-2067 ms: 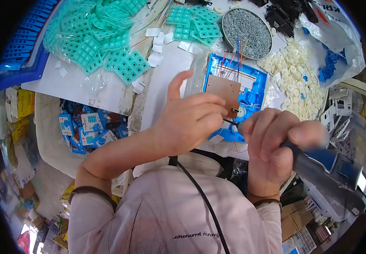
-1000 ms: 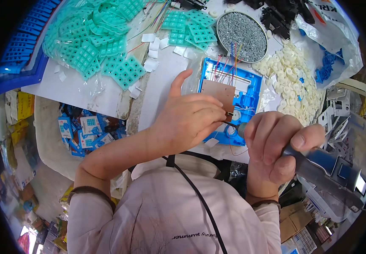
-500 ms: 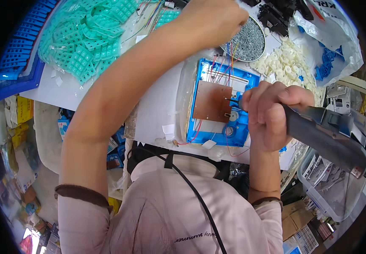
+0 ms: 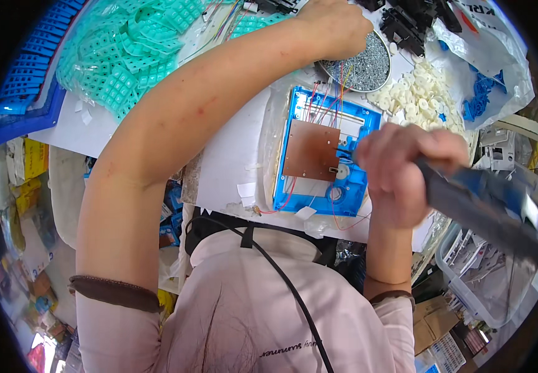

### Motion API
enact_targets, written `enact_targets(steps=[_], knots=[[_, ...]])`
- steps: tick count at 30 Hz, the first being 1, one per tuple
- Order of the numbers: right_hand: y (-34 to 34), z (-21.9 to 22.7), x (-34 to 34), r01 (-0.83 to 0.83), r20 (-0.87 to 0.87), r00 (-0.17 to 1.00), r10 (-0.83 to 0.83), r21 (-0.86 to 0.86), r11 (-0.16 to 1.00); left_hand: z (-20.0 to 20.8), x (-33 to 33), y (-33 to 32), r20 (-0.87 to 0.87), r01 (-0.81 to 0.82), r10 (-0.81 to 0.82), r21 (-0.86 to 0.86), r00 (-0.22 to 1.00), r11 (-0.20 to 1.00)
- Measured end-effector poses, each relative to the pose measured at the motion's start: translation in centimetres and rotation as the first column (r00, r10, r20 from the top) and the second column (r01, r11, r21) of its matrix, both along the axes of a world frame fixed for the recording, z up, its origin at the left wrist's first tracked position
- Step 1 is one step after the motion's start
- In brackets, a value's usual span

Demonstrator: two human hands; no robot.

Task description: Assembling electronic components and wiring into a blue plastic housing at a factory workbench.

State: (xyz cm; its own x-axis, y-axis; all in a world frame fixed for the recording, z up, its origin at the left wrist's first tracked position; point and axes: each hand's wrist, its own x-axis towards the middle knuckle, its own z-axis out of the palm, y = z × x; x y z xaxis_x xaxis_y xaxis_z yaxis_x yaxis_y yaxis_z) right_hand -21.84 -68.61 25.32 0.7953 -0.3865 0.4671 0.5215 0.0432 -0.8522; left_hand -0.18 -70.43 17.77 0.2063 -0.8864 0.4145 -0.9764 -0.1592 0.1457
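Observation:
My right hand (image 4: 406,168) is wrapped round a dark electric screwdriver (image 4: 483,208), smeared by motion. Its bit points left, at the right edge of a brown circuit board (image 4: 311,149). The board lies in an open blue plastic housing (image 4: 287,202) with thin red, yellow and other wires running out of its top. Farther off, my left hand (image 4: 338,30) is closed at the left rim of a round dish (image 4: 389,65) full of small silvery screws (image 4: 362,67). Its fingertips are turned away, so what they pinch, if anything, is hidden.
Green rubber keypads (image 4: 126,56) are heaped at the far left, beside blue plastic parts (image 4: 23,68). Small cream plastic pieces (image 4: 421,93) are piled right of the screws. Black parts (image 4: 403,28) and a clear bag (image 4: 505,62) lie behind. A clear bin (image 4: 486,292) stands lower right.
My left hand has shifted slightly right and down along the dish's edge, its forearm swinging a little. My right hand and the screwdriver have moved slightly right and blurred. The housing has barely moved.

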Motion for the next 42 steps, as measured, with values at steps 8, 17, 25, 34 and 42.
enact_targets(steps=[8, 17, 25, 34, 42], knots=[[2.2, -0.4, -1.9, -0.182, -0.084, 0.979, 0.188, 0.070, 0.981, 5.0, -1.6, 3.0, -0.370, 0.073, -0.181, -0.288, 0.911, 0.955], [2.7, -1.0, -2.0, -0.152, -0.114, 0.982, 0.152, 0.012, 0.988, 5.2, -5.3, 16.0, -0.541, 0.014, -0.147, -0.243, 0.828, 0.970], [3.0, -0.8, -1.7, -0.165, -0.105, 0.981, 0.161, -0.025, 0.986, 3.0, -7.5, 21.0, -0.688, -0.046, -0.069, -0.148, 0.723, 0.988], [3.8, -0.6, -1.3, -0.144, -0.104, 0.985, 0.135, -0.079, 0.986, 2.4, -9.0, 22.4, -0.713, -0.036, -0.073, -0.137, 0.697, 0.990], [3.1, 0.8, -1.4, -0.182, -0.046, 0.983, 0.180, -0.051, 0.982, 2.0, -11.2, 21.7, -0.595, 0.057, -0.182, -0.223, 0.783, 0.973]])
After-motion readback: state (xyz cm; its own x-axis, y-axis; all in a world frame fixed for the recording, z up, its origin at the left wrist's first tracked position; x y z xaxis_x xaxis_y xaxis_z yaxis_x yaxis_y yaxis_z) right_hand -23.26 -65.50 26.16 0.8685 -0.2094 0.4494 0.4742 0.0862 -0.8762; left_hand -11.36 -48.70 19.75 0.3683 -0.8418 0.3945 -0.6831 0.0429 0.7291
